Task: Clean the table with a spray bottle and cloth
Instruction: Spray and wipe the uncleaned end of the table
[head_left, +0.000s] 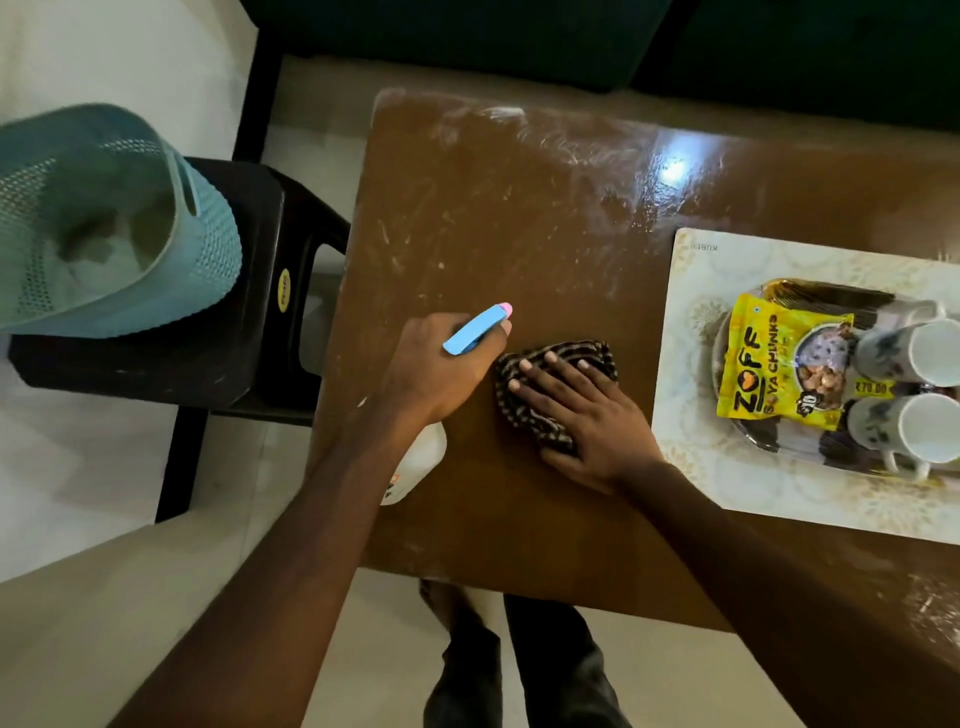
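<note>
The left hand (441, 369) and its forearm cover most of the spray bottle (422, 454). Only the blue head and a slice of white body at the hand's 7 o'clock show, and the label print is unreadable. The right hand (576, 410) lies flat over the cloth (597, 356), hiding its middle. At 3 o'clock the picture's edge cuts off the placemat (691, 322) and the mugs (914, 348). The mugs and the packet (774, 358) hide most of the tray (750, 436). At 9 o'clock the basket (104, 218) runs off the edge. The sticker (283, 297) on the stool (244, 332) is too small to read. At 6 o'clock the legs (550, 670) are blurred.
</note>
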